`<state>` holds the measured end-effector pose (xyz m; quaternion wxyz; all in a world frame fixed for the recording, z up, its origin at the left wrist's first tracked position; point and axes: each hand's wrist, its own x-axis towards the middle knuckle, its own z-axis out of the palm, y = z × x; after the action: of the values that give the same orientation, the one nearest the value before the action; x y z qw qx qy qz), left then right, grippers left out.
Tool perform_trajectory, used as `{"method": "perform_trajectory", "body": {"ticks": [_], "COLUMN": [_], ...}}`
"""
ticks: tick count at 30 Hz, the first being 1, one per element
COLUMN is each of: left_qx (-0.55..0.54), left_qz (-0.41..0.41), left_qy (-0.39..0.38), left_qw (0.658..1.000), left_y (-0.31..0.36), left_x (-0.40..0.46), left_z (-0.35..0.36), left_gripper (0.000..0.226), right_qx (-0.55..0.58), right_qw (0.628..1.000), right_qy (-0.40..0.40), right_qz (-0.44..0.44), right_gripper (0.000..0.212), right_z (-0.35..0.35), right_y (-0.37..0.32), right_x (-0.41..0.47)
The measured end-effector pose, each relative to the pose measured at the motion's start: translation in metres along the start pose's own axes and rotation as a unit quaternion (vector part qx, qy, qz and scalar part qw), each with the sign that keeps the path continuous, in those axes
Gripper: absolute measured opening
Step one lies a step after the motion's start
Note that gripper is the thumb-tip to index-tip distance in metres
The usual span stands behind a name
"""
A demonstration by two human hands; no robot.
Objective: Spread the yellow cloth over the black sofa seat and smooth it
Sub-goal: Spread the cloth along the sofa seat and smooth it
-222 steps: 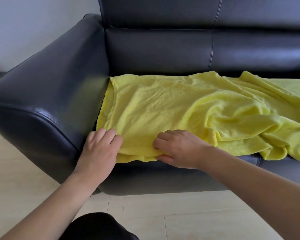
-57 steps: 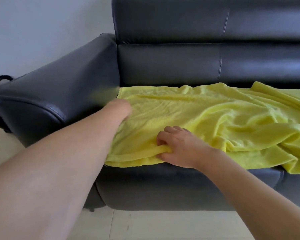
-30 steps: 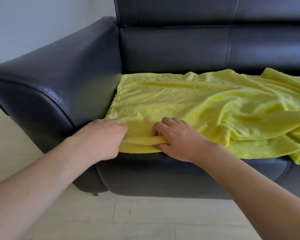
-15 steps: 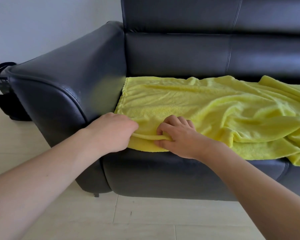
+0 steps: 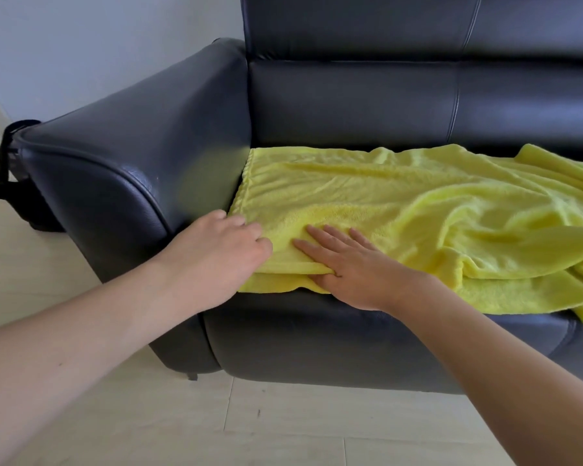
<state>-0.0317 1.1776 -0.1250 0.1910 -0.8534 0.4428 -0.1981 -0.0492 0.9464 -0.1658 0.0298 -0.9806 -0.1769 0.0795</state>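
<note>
The yellow cloth (image 5: 401, 210) lies over the left part of the black sofa seat (image 5: 350, 334). It is fairly flat near the armrest and bunched in folds toward the right. My left hand (image 5: 223, 260) sits at the cloth's front left corner with its fingers curled over a raised fold there; the fingertips are hidden. My right hand (image 5: 350, 264) lies flat on the cloth beside it, fingers straight and spread, pressing down. Its thumb sits against the same fold near the seat's front edge.
The sofa's padded left armrest (image 5: 132, 163) rises right beside my left hand. The backrest (image 5: 384, 102) stands behind the cloth. A black bag (image 5: 17, 196) sits on the pale tiled floor (image 5: 216, 425) beyond the armrest. The cloth runs out of view at the right.
My right hand has let go of the front fold and flattened out on the cloth. My left hand stays at the front left corner.
</note>
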Motion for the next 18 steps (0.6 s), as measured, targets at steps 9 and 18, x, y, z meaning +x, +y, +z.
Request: {"method": "perform_trajectory", "body": {"ticks": [9, 18], "left_qx": [0.069, 0.055], "left_qz": [-0.055, -0.035], "left_qy": [-0.169, -0.117], "left_qw": [0.982, 0.991], "left_y": [0.023, 0.019], "left_x": [-0.008, -0.018], "left_z": [0.001, -0.003], "left_gripper": [0.021, 0.017], "right_qx": [-0.029, -0.054], "right_qw": [0.999, 0.996], "right_qy": [-0.002, -0.067], "right_qz": [-0.013, -0.004], "right_gripper": [0.063, 0.078], "right_z": [-0.005, -0.012], "right_y": [-0.003, 0.001], "right_x": [-0.005, -0.020]}}
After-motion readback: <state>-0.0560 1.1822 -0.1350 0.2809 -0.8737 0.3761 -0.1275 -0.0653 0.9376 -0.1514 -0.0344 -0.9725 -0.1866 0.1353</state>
